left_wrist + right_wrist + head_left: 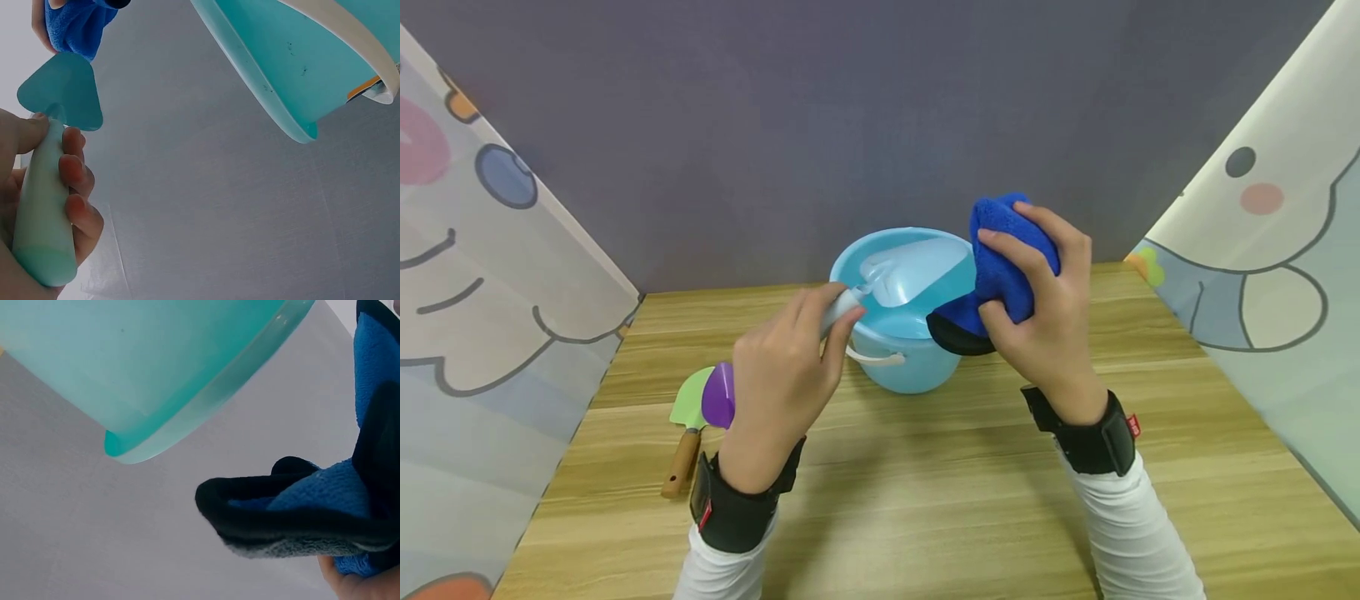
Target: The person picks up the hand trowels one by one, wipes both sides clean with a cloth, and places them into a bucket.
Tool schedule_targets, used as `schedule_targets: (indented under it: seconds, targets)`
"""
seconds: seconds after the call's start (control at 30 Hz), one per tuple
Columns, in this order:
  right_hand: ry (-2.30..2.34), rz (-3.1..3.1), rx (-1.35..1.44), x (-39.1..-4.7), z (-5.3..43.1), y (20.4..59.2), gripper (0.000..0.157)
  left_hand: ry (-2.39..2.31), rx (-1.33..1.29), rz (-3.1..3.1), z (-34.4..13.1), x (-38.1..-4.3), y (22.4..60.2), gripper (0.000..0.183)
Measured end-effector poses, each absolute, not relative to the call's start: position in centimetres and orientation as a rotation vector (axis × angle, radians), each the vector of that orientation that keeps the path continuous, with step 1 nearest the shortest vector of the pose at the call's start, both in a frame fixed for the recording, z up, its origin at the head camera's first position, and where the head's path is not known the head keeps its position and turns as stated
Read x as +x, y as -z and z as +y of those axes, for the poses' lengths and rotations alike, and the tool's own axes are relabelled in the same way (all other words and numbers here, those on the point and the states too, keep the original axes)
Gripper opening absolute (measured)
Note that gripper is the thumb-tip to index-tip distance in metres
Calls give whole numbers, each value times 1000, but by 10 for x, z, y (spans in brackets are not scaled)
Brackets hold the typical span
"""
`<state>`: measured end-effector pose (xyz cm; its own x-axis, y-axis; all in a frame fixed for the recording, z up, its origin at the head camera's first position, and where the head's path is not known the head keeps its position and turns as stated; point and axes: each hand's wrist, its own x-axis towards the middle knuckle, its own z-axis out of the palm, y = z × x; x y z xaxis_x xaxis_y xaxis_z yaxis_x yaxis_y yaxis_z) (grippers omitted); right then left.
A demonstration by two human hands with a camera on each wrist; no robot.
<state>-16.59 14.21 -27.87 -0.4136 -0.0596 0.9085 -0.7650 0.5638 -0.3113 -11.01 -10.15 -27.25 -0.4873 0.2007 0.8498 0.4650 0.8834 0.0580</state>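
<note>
So my left grip (775,375) has fingers and thumb wrapped round the handle of the spade (917,271), and my right grip (1052,308) has the cloth (1003,258) bunched up, fingers over the top, thumb underneath.

The spade's pretty plain: smooth pale blue blade, pale handle going greener toward the butt end. The cloth is bright blue and fuzzy with a thick black trim, folded over on itself, with one trimmed flap poking out toward the bucket (910,367).

From the head view the spade is up in front of the bucket's mouth, blade pointing at the cloth. Left wrist view shows a gap between spade and bucket, and the right one shows the cloth apart from it too. Can't tell if blade and cloth touch.

The bucket stands near the middle of the far edge of the bench (925,500), white bail (880,358) down its near side, with the grey wall (850,125) just behind, so it's tight back there. Way more room toward me and over to the right edge, where the right panel (1262,250) stands. By the left edge, a green trowel (688,404) and a purple scoop (718,396) (partly hidden by my left grip) take up some space.
</note>
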Motion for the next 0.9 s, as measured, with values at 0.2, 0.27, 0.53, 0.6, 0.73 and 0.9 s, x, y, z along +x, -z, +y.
schedule_targets:
  seconds: [0.2, 0.27, 0.53, 0.6, 0.73, 0.9]
  targets:
    - [-964, -1818, 688, -161, 139, 276, 43, 317, -460, -2103, -101, -111, 273, 30]
    - [-991, -1803, 699, -158, 138, 275, 42, 300, -455, -2115, -102, -112, 273, 31]
    - [-1061, -1612, 777, -150, 123, 276, 45, 267, -464, -2183, -101, -112, 275, 31]
    - [-1042, -1567, 803, -150, 118, 279, 44, 281, -457, -2204, -101, -113, 276, 31]
    - [-1004, -1508, 861, -148, 108, 285, 42, 312, -437, -2239, -101, -112, 276, 32]
    - [-963, -1503, 970, -144, 96, 291, 39, 355, -425, -2249, -102, -112, 276, 32]
